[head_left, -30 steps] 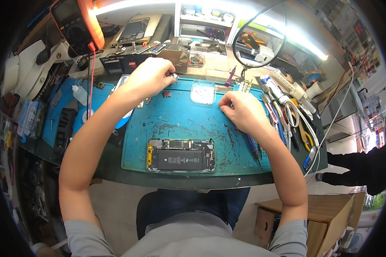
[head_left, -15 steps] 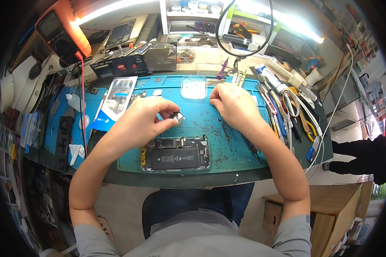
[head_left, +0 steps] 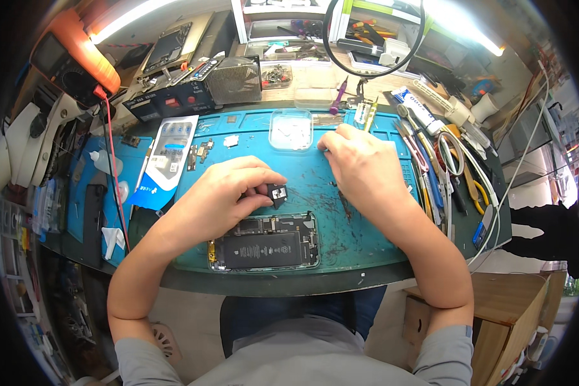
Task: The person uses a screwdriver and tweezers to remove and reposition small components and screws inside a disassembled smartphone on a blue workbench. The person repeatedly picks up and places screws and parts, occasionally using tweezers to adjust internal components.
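Note:
My left hand (head_left: 228,190) pinches a small black phone part with a silver patch (head_left: 278,195) between thumb and fingers, just above the opened phone. That opened phone (head_left: 309,241) lies on the blue mat near the front edge, its black battery (head_left: 260,250) and inner boards exposed. My right hand (head_left: 365,164) is closed, fingertips together beside the right wall of a clear plastic box (head_left: 272,136). Whatever those fingers hold, if anything, is hidden or too small to make out. Small pale pieces lie in the box.
Blue work mat (head_left: 289,170). Tweezers, pliers (head_left: 479,196) and other tools crowd the right side. Left of the mat's middle lie a blue-and-white package (head_left: 170,154) and small phone parts (head_left: 202,151). An orange multimeter (head_left: 77,61) with a red lead stands far left; a black ring (head_left: 325,38) hangs at the back.
The small part in my left hand has turned, so its silver patch faces up more plainly. My right hand stays by the box. The whole view has shifted slightly.

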`<state>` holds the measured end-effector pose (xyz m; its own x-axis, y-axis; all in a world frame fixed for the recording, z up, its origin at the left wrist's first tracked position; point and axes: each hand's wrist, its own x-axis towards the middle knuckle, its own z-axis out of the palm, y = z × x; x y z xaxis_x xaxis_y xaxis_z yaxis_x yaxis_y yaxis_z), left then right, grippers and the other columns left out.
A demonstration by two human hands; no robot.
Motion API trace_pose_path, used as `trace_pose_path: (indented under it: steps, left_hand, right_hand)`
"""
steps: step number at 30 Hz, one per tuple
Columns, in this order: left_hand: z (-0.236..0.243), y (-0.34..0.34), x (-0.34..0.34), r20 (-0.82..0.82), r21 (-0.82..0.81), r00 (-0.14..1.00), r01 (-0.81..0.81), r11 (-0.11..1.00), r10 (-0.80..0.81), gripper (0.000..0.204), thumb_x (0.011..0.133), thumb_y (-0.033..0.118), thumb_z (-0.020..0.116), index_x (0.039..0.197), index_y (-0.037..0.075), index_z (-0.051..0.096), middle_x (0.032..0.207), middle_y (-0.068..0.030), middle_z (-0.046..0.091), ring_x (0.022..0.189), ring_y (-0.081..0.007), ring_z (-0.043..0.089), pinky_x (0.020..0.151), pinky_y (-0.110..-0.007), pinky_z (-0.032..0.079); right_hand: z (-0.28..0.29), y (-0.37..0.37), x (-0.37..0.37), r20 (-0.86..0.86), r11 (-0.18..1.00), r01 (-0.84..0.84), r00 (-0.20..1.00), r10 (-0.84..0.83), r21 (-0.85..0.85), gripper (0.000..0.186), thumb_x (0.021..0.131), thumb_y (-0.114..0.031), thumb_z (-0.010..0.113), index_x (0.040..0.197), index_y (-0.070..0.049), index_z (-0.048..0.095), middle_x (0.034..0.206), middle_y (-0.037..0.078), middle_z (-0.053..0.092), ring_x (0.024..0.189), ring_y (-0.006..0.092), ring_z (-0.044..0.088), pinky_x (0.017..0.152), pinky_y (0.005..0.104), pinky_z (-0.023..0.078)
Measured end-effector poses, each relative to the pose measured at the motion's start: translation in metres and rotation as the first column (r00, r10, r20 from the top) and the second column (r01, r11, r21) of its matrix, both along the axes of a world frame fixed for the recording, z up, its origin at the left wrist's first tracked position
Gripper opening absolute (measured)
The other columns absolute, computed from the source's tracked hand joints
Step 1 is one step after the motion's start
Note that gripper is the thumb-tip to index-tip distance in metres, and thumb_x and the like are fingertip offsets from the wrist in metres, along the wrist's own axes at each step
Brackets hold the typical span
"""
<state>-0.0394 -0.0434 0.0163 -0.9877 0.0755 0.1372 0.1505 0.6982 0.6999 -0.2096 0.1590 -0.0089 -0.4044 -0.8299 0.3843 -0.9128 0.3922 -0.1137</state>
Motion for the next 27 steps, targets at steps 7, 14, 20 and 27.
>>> trace_pose_path:
  steps: [7, 14, 20, 27]
  left_hand:
    - [-0.001, -0.002, 0.001, 0.138, 0.152, 0.988, -0.093, 0.984, 0.072, 0.033, 0.088, -0.003, 0.081, 0.12, 0.0, 0.072, 0.102, -0.0075, 0.072, 0.088, -0.0144, 0.072, 0.081, -0.031, 0.059]
    - [-0.011, 0.003, 0.005, -0.011, 0.322, 0.985, -0.161, 0.933, 0.173, 0.033, 0.088, -0.002, 0.084, 0.118, -0.001, 0.07, 0.106, -0.0068, 0.073, 0.092, -0.0124, 0.071, 0.083, -0.028, 0.061]
    - [-0.01, 0.01, 0.006, -0.011, 0.406, 0.976, -0.195, 0.893, 0.219, 0.041, 0.09, -0.005, 0.082, 0.128, 0.001, 0.067, 0.112, -0.0078, 0.073, 0.1, -0.0131, 0.072, 0.089, -0.029, 0.061]
    - [-0.016, 0.014, 0.005, -0.26, 0.256, 0.933, -0.183, 0.949, 0.25, 0.047, 0.085, -0.002, 0.085, 0.128, 0.002, 0.067, 0.112, -0.0105, 0.072, 0.096, -0.0185, 0.074, 0.085, -0.033, 0.062]
  right_hand:
    - [0.016, 0.002, 0.006, 0.02, 0.982, -0.005, 1.0, 0.009, -0.19, 0.011, 0.097, -0.006, 0.068, 0.106, -0.006, 0.074, 0.099, 0.011, 0.075, 0.085, 0.0294, 0.074, 0.073, 0.0392, 0.059]
    - [0.024, 0.002, 0.029, 0.877, 0.967, -0.104, 0.408, 0.255, -0.233, 0.021, 0.101, -0.008, 0.073, 0.12, 0.0, 0.074, 0.097, 0.009, 0.08, 0.088, 0.0116, 0.075, 0.079, 0.0311, 0.06]
    - [0.022, -0.001, 0.028, 0.897, 0.962, -0.038, 0.353, 0.266, -0.271, 0.018, 0.099, -0.007, 0.074, 0.116, 0.0, 0.073, 0.096, 0.006, 0.079, 0.089, 0.0105, 0.075, 0.078, 0.0284, 0.06]
    - [0.024, -0.001, 0.044, 0.881, 0.933, 0.096, 0.373, 0.291, -0.348, 0.017, 0.096, -0.009, 0.077, 0.11, 0.0, 0.072, 0.096, 0.006, 0.077, 0.087, 0.0107, 0.073, 0.077, 0.0276, 0.059]
